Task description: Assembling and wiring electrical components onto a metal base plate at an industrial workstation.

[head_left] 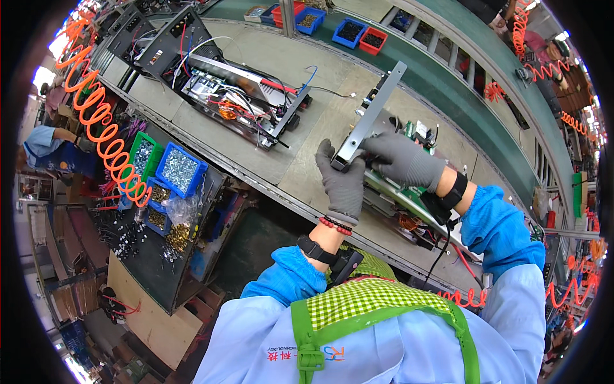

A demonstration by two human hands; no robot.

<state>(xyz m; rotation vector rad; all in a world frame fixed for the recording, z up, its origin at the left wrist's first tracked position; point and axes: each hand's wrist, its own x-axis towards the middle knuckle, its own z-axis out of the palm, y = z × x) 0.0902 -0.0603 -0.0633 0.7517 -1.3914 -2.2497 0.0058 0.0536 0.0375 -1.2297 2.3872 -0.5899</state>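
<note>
A long grey metal panel (pixel 378 105) stands tilted over the bench, its near end toward me. My left hand (pixel 343 189), in a grey glove, is closed around that near end, thumb and fingers on either side of the corner. My right hand (pixel 404 159), gloved too, has its curled fingers against the panel's right side; its fingertips are partly hidden. Below and beyond the right hand lies an opened device with a green circuit board (pixel 419 193), wires and small parts, partly covered by the hand and forearm.
To the left on the metal bench (pixel 240 144) sits another opened chassis (pixel 243 96) with loose wires. Small bins of parts (pixel 348 32) line the far side. At left, a side table holds a blue screw bin (pixel 181 168); an orange coiled hose (pixel 96 109) hangs above.
</note>
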